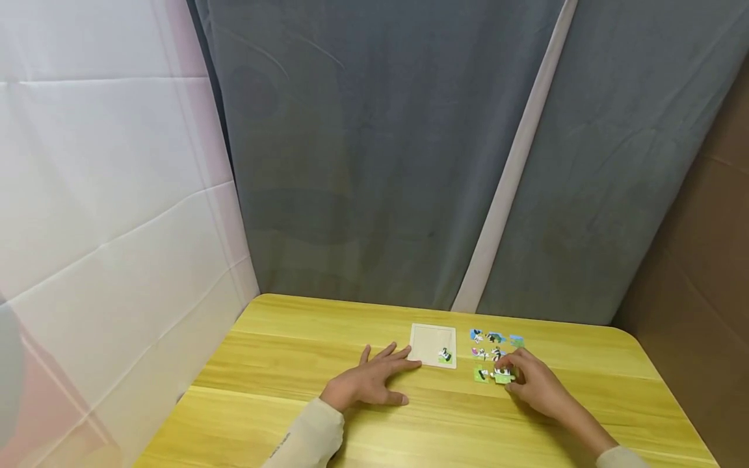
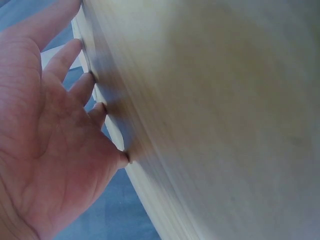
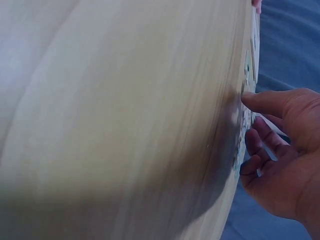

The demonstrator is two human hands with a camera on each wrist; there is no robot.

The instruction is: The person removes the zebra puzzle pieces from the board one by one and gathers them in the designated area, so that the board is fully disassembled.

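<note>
Lower centre: flat left hand (image 1: 370, 383) touches one tray (image 1: 426, 339); right hand (image 1: 535, 385) pinches one of perhaps eight puzzle pieces (image 1: 502, 376) on the worktop (image 1: 281, 364).

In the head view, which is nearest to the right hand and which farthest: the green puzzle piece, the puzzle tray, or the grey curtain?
1. Green puzzle piece, at the fingertips of the right hand.
2. Puzzle tray, to its left.
3. Grey curtain, behind the table.

One puzzle tray (image 1: 432, 338), roughly eight pieces (image 1: 495, 337).
</note>
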